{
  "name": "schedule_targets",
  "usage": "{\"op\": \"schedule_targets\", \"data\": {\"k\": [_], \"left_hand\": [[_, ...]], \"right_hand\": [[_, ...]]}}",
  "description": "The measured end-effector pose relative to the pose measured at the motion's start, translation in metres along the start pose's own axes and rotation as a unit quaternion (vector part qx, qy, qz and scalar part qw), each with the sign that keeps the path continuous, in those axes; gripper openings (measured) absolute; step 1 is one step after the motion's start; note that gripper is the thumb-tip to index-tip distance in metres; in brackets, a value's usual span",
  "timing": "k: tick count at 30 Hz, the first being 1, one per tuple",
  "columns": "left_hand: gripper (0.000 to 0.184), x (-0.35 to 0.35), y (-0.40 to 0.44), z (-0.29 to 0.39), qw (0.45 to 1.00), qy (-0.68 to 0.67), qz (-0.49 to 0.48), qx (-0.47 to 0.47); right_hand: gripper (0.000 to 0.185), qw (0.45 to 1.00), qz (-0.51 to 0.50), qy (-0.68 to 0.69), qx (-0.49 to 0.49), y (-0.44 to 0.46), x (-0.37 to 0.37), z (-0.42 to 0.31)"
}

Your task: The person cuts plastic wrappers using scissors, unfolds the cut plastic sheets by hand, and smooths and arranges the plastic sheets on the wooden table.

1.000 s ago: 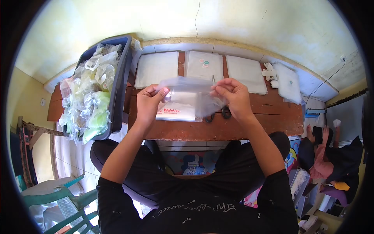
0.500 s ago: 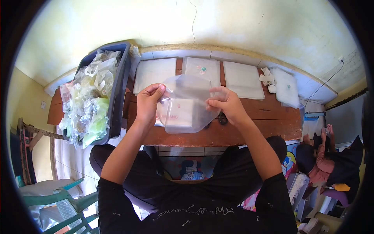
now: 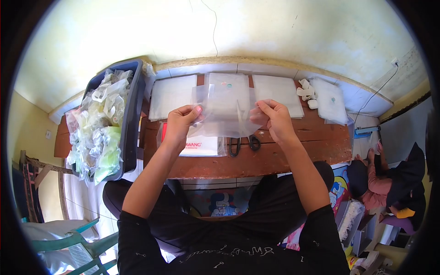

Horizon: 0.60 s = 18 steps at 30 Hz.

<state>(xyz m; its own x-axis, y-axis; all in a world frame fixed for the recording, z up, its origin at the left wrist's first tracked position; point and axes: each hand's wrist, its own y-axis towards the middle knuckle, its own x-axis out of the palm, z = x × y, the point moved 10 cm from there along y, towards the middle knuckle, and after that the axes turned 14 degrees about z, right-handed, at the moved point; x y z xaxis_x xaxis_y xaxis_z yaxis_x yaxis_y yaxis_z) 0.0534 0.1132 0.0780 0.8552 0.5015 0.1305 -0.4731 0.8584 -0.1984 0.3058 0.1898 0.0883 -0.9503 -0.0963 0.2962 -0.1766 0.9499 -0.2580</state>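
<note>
A clear plastic bag point(image 3: 224, 121) is stretched between my two hands above the wooden table. My left hand point(image 3: 182, 121) pinches its left side between thumb and fingers. On the opposite side, my right hand point(image 3: 274, 118) grips the right edge the same way. Beneath the bag lies a white packet with red lettering point(image 3: 201, 145), partly covered by my left hand and the bag. Scissors with black handles point(image 3: 253, 142) rest just right of that packet, their blades visible through the plastic.
Stacks of clear plastic bags point(image 3: 277, 94) line the back of the brown table point(image 3: 307, 146). A dark tub point(image 3: 133, 114) heaped with plastic bags stands at left. White strips point(image 3: 307, 90) lie at back right. Another person point(image 3: 385, 183) sits at far right, beyond the table's end.
The bag has tilted flatter and moved up off the packet, uncovering the scissors. Both hands still hold its sides. The head view has shifted slightly.
</note>
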Motion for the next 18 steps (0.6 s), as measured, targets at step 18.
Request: {"op": "schedule_targets", "data": {"k": [18], "left_hand": [[0.029,0.006,0.015,-0.008,0.997,-0.063,0.006,-0.036]], "right_hand": [[0.011,0.999,0.002,-0.043,-0.033,0.014,-0.013,-0.008]]}}
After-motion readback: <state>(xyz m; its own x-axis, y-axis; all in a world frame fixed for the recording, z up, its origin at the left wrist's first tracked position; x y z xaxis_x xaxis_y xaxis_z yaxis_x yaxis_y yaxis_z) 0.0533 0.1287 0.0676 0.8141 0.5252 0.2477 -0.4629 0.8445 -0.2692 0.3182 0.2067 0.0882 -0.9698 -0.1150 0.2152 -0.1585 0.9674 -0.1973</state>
